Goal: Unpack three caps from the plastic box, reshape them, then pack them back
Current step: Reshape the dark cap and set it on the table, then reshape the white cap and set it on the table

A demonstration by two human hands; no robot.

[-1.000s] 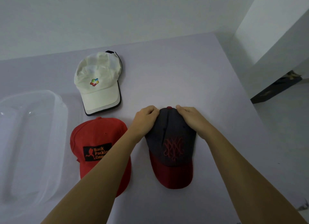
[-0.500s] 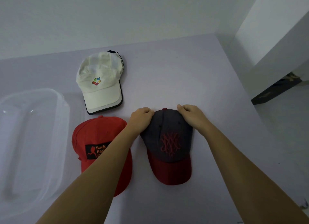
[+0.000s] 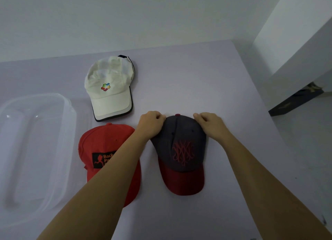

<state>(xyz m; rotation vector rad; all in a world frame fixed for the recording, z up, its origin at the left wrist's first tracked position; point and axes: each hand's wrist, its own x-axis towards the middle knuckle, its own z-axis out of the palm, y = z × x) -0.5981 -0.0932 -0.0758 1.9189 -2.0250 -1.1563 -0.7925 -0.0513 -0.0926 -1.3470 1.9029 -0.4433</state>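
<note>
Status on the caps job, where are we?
Unpacking looks done: the white cap, red cap and navy cap all lie on the table, and the plastic box shows no cap inside. In hand: left hand and right hand grip the navy cap's crown, reshaping it. Left: packing all three back; whether the other two are already reshaped I cannot tell.

Both hands on the dark cap (image 3: 180, 146) at centre frame: left hand (image 3: 150, 125) and right hand (image 3: 211, 125) pinch its crown, red brim pointing to the bottom edge. Red cap (image 3: 106, 150) sits left, white cap (image 3: 110, 87) above it, clear plastic box (image 3: 59, 150) far left.
</note>
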